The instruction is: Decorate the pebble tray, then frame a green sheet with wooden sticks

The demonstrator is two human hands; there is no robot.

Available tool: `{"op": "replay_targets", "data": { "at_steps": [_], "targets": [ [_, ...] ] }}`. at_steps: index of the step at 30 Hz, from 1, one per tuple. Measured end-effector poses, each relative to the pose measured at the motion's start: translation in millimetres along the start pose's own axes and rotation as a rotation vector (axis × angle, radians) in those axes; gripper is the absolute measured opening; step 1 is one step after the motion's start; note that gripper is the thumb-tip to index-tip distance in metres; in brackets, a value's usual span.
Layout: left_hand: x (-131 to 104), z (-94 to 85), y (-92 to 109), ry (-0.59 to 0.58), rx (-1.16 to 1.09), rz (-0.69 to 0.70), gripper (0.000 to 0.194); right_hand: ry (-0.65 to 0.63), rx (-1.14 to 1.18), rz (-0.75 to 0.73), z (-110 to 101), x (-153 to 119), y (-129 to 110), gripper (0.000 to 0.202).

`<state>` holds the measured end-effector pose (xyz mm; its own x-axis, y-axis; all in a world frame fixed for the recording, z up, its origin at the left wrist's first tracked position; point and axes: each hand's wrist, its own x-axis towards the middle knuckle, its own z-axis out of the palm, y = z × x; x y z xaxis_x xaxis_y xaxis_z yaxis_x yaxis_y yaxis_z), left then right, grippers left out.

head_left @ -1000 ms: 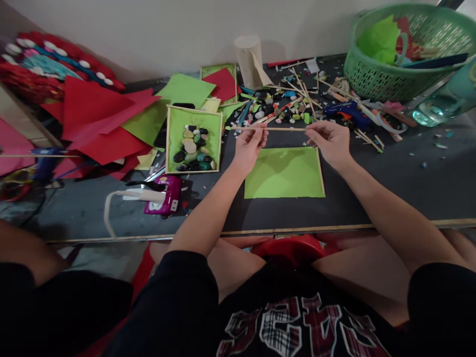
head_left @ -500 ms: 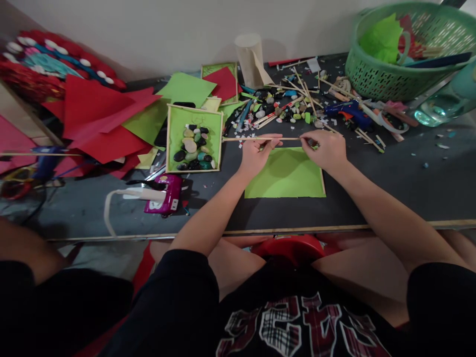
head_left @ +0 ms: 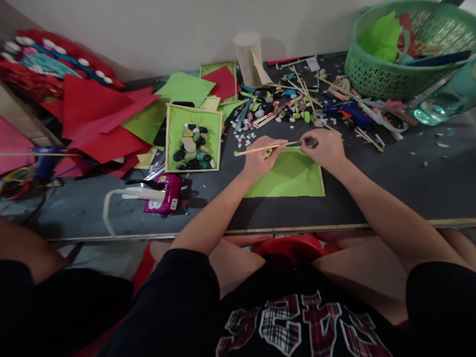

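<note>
A thin wooden stick (head_left: 256,149) runs sideways between my two hands, its far left end sticking out past my left hand. My left hand (head_left: 262,157) pinches it near the middle. My right hand (head_left: 323,148) has its fingertips closed at the stick's right end, which they partly hide. Below lies a green sheet of paper (head_left: 290,178), its upper edge under my fingers, with a stick along its right edge. Left of my hands sits a stick-framed green panel (head_left: 174,119) bearing several pebbles (head_left: 189,145) in a cluster.
Loose pebbles, sticks and paper scraps spread behind my hands, beside a blue glue gun (head_left: 347,109). A green basket (head_left: 386,74) and a clear bottle (head_left: 431,109) stand at right. Red paper (head_left: 96,109) and a purple device (head_left: 169,193) lie left. A paper roll (head_left: 246,59) stands behind.
The stick has tilted, its left end dropping and shifting right, away from the pebble panel. My left hand has moved slightly down and right with it.
</note>
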<state>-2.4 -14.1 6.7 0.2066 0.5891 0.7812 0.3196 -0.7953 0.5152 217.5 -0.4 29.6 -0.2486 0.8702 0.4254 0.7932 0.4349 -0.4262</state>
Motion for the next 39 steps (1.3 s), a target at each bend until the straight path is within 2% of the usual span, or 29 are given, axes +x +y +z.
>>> {"op": "replay_targets", "data": {
  "at_steps": [3, 5, 11, 14, 18, 21, 23, 27, 33, 39],
  "targets": [
    [1.8, -0.4, 3.6, 0.032, -0.040, -0.012, 0.018, 0.152, 0.171, 0.028, 4.2, 0.0, 2.7, 0.016],
    [3.2, -1.1, 7.0, 0.030, -0.073, -0.069, 0.021, 0.261, 0.312, 0.087, 7.0, -1.1, 0.8, 0.013],
    [3.5, 4.2, 12.6, 0.084, -0.324, -0.393, 0.032, 0.391, 0.705, 0.210, 12.6, -2.0, -12.3, 0.004],
    [2.4, 9.8, 9.0, 0.131, -0.476, -0.512, 0.033, 0.390, 0.814, 0.223, 17.0, 1.1, -6.8, 0.008],
    [4.4, 10.0, -1.3, 0.245, -0.584, -0.608, 0.027, 0.377, 0.924, 0.251, 23.0, 8.6, 20.7, 0.025],
    [8.1, 6.0, -7.0, 0.309, -0.611, -0.691, 0.018, 0.284, 0.977, 0.270, 24.1, 13.7, 40.5, 0.036],
    [10.0, 4.5, -7.6, 0.315, -0.621, -0.742, 0.017, 0.216, 1.001, 0.271, 23.8, 15.3, 45.5, 0.040],
    [10.6, 5.4, -4.3, 0.274, -0.633, -0.775, 0.019, 0.153, 1.018, 0.243, 22.3, 14.5, 37.5, 0.043],
    [11.2, 4.9, -1.5, 0.259, -0.628, -0.801, 0.021, 0.183, 1.016, 0.269, 18.6, 11.3, 20.3, 0.049],
    [12.6, 4.7, -1.6, 0.234, -0.563, -0.828, 0.022, 0.256, 0.922, 0.285, 23.5, 14.0, 28.2, 0.054]
  ]
}}
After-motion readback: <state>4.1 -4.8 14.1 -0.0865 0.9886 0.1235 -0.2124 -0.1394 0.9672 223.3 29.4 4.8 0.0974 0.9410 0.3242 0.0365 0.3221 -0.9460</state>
